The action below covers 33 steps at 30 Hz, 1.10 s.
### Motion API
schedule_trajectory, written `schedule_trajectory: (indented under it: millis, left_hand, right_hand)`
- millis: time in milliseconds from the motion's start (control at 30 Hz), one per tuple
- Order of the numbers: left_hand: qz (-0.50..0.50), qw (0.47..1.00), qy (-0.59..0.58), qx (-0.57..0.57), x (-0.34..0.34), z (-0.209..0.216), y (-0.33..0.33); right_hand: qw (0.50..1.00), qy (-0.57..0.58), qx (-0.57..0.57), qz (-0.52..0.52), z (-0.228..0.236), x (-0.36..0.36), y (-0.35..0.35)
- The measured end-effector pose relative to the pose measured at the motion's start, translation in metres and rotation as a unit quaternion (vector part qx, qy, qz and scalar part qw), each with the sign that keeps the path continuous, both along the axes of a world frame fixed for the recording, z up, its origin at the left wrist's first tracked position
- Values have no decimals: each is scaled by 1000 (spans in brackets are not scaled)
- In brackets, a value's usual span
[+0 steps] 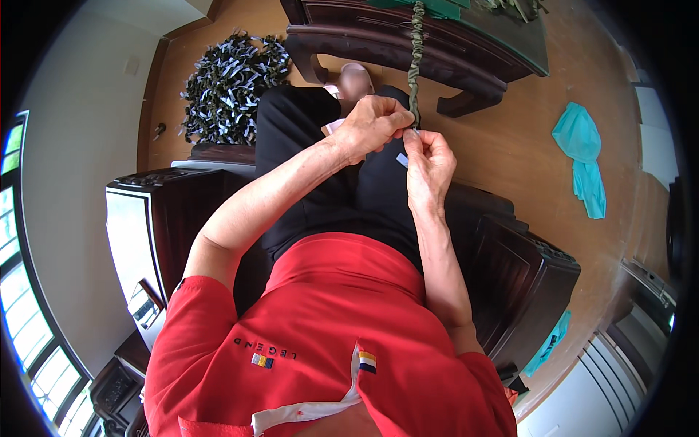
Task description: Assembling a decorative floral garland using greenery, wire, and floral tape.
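A long, gathered olive-green fabric cord [416, 54] hangs from the edge of the dark wooden table down to my hands. My left hand [375, 124] pinches it near its lower end, thumb and fingers pressed together. Right beside it, my right hand [429, 162] is closed in a pinch on the cord's end, the thumb on top. A small white tab [403, 159] pokes out next to my right thumb. Fingers cover the very end of the cord, so its details are hidden. Both hands are held above my black trousers.
The dark table [466, 58] stands ahead, with green cloth [437, 7] on top. A heap of dark strips with white tabs [237, 87] lies on the floor at far left. Dark wooden armrests [528, 280] flank me. A turquoise bag [579, 138] lies on the floor at right.
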<state>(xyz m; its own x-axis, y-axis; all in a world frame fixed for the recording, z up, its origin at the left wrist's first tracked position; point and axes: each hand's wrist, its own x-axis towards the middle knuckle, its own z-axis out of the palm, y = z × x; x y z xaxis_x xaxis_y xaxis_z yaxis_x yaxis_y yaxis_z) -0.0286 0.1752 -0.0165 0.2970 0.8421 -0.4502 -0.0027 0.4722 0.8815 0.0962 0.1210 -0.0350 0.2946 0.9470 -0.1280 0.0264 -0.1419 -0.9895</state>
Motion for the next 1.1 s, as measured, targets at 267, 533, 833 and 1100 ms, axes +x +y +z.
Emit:
schedule_trajectory:
  millis: [267,533,833,1100]
  left_hand:
    - [30,999,-23,-28,0,-2,4]
    - [12,1000,-2,17,-8,-5,4]
    - [7,1000,-13,0,-2,3,5]
    - [18,999,28,23,3,7,2]
  right_hand:
    - [1000,-9,-5,8,3,-2,1]
    - [1000,-3,-2,5,2,0,4]
    - [1000,-23,-5,15,4,5,2]
    - [1000,-18,6,15,6,5,1]
